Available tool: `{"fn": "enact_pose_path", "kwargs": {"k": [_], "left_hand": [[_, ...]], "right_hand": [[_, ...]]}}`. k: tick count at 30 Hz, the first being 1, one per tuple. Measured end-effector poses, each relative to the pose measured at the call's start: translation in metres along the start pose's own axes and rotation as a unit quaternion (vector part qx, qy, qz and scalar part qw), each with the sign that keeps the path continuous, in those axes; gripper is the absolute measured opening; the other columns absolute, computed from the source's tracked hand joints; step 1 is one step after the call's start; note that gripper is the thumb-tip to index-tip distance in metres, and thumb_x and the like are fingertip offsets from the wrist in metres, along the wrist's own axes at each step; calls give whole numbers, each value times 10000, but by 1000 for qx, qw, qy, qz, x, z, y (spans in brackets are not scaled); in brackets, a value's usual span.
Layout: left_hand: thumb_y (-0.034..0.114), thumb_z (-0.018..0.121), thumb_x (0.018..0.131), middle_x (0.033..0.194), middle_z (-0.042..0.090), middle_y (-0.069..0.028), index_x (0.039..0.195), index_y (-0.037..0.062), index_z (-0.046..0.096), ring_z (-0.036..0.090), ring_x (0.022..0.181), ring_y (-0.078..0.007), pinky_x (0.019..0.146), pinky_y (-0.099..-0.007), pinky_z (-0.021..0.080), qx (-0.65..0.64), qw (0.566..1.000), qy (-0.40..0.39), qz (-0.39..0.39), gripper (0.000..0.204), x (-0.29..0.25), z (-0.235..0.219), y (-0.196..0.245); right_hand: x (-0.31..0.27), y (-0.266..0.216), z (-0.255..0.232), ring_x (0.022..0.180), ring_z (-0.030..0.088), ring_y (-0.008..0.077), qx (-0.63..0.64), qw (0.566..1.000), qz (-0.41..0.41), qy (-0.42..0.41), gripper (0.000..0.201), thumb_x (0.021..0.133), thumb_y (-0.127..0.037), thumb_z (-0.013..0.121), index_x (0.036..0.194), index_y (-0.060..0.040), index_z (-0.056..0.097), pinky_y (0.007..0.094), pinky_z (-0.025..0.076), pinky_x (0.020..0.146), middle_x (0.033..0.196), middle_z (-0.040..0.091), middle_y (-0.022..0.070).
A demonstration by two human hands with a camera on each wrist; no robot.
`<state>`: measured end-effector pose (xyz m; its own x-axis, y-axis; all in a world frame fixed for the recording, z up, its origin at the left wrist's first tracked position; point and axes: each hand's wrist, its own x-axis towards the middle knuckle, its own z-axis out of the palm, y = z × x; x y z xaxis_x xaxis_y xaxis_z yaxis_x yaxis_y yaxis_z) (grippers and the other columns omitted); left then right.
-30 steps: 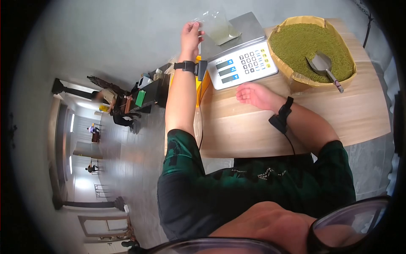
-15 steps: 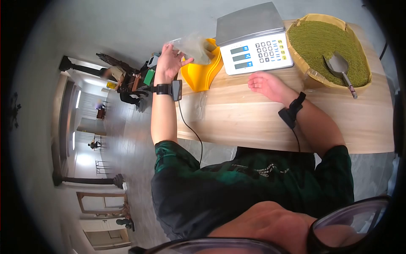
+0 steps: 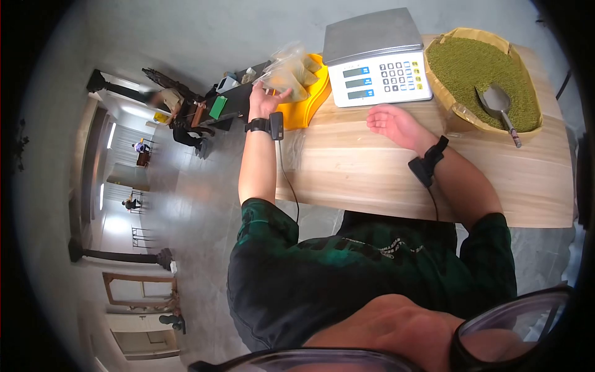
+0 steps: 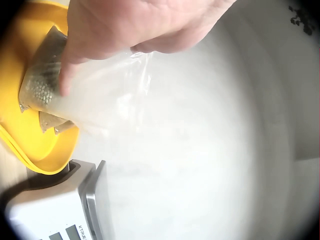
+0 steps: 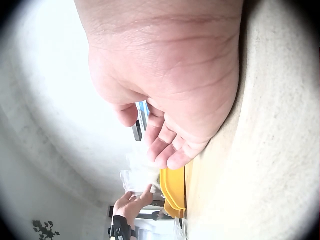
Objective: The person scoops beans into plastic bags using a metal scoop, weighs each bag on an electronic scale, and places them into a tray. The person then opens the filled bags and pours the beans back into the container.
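Note:
My left hand (image 3: 265, 102) is at a yellow tray (image 3: 300, 115), at the table's left end. Its fingers hold the upper film of a clear plastic bag (image 4: 100, 92), while the thumb sticks out straight along it. Small pale-green beans (image 4: 41, 91) fill the bag's bottom corner, low over the tray. Most of the left fingers are hidden behind the palm in the left wrist view. Other small filled bags (image 4: 51, 121) lie in the tray. My right hand (image 3: 393, 126) rests on the table in front of the scale, holding nothing, its fingers loosely curled.
A white scale (image 3: 378, 84) with a bare steel plate (image 3: 372, 37) stands beside the tray. To its right, a paper-lined sack (image 3: 462, 121) brims with green beans, a metal scoop (image 3: 497, 99) stuck in them. Another person (image 3: 170, 102) is in the background.
My left hand has carried the bag from over the scale plate leftward and down to the yellow tray. The plate is now bare. My right hand has stayed resting on the table.

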<state>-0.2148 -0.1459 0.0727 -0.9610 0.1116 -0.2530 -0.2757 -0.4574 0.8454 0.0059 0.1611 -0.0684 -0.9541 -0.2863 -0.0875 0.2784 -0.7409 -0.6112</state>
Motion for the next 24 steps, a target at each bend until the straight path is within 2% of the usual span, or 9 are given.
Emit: {"fn": "enact_pose_path", "kwargs": {"k": [2,9,12,14,18,21,22,23,24], "left_hand": [[290,319,1066,1376,333,-97,1357,120,382,414,1247,-276,1065,-743,306,-45,999,-5,-14,344,8,1,0],[308,349,1055,1277,364,-89,1313,109,431,472,1102,-268,1073,-710,334,-117,992,-12,-39,336,36,-3,-11],[302,421,1028,1250,363,-91,1313,110,430,455,1091,-269,1035,-665,395,-66,997,18,-19,343,32,-8,-16],[285,489,991,1253,359,-93,1301,107,434,435,1110,-273,962,-571,458,12,999,48,-10,361,28,-15,-13],[262,514,970,1291,327,-107,1292,102,428,397,1152,-268,899,-497,468,73,995,65,18,369,3,-17,-14],[295,570,957,1165,434,-85,1173,87,475,477,1071,-251,906,-441,484,165,982,91,29,315,-22,-27,-17],[300,604,934,1058,492,-56,1141,93,510,516,950,-231,859,-400,492,323,941,57,78,306,-43,-28,-17],[304,638,912,951,550,-27,1108,99,545,555,829,-212,812,-360,500,473,872,20,123,298,-58,-31,-17],[353,658,884,810,594,-61,975,63,613,585,719,-228,724,-366,501,609,773,-1,177,307,-59,-48,-18]], "right_hand": [[0,0,-1,1023,616,231,3,1000,2,1,265,991,-243,508,1065,-12,616,365,492,959,1048,643,126],[-1,-1,3,1004,624,220,0,1000,4,3,254,988,-241,516,1056,-20,622,353,496,948,1025,653,116],[-3,-2,5,1001,625,218,-2,1000,3,6,248,987,-241,520,1049,-24,623,349,497,943,1022,654,114],[-4,-2,4,999,626,218,-2,1000,2,7,244,986,-241,521,1045,-27,622,348,497,941,1022,654,114],[-1,-1,3,996,624,218,-2,1000,2,4,233,985,-235,525,1040,-29,620,351,497,938,1017,654,114],[-3,-1,5,993,622,216,-5,1000,3,9,229,984,-232,527,1040,-30,619,353,496,938,1013,653,113],[-3,-2,6,990,621,215,-4,1000,1,10,226,983,-231,528,1040,-31,619,353,496,938,1012,653,113],[-3,-2,5,990,621,215,-5,1000,3,10,226,983,-231,528,1040,-31,619,353,496,938,1012,653,113],[-2,-2,5,989,620,214,-2,1000,2,5,226,984,-230,526,1042,-31,617,353,497,937,1012,652,113]]}}
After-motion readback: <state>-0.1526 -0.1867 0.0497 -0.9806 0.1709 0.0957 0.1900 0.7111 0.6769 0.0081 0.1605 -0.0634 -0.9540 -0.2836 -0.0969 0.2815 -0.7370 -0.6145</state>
